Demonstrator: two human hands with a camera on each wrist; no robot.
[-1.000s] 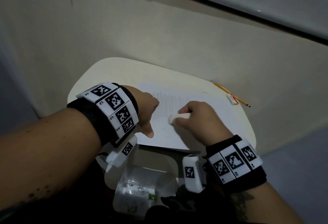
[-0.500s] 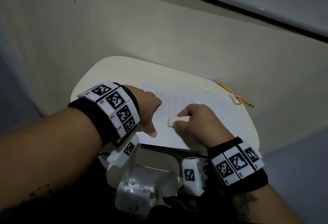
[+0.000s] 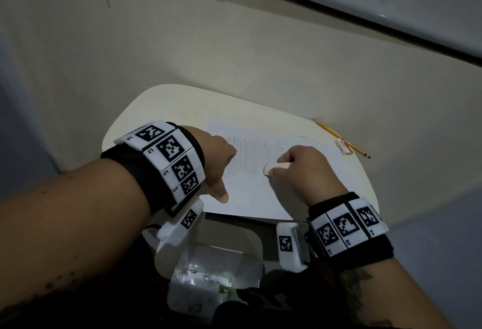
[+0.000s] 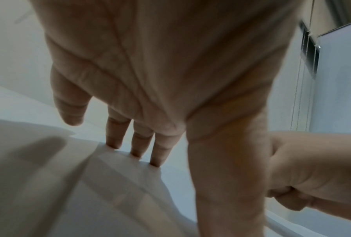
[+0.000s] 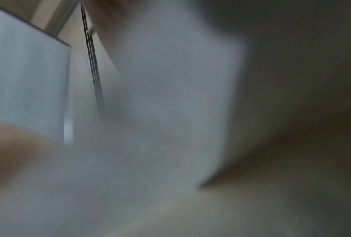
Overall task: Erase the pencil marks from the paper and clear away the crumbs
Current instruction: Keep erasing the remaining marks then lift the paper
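Head view, my right hand [image 3: 306, 172]: fingers curled round a white eraser [image 3: 276, 167], its end pressed on the paper [image 3: 250, 193] beside the grey pencil marks [image 3: 250, 154].
Head view, my left hand [image 3: 219, 167]: laid on the paper's left part, thumb pointing toward the near edge; fingers hidden by the wrist band.
Head view, paper: lies on the desk [image 3: 156, 104], its near edge reaching the desk's near edge.
Head view, far-right corner of desk: dark crumbs [image 3: 302, 135], a second wrapped eraser [image 3: 343, 146] and a yellow pencil [image 3: 339, 137] touching it.
Head view, below the desk: a clear container [image 3: 208, 281].
Left wrist view, my fingers [image 4: 160, 152]: straight, three tips pressing the sheet, holding nothing; my right fist shows at the right edge.
Right wrist view: blurred; only the eraser's pale bulk close to the lens can be made out, the grip cannot be judged here.
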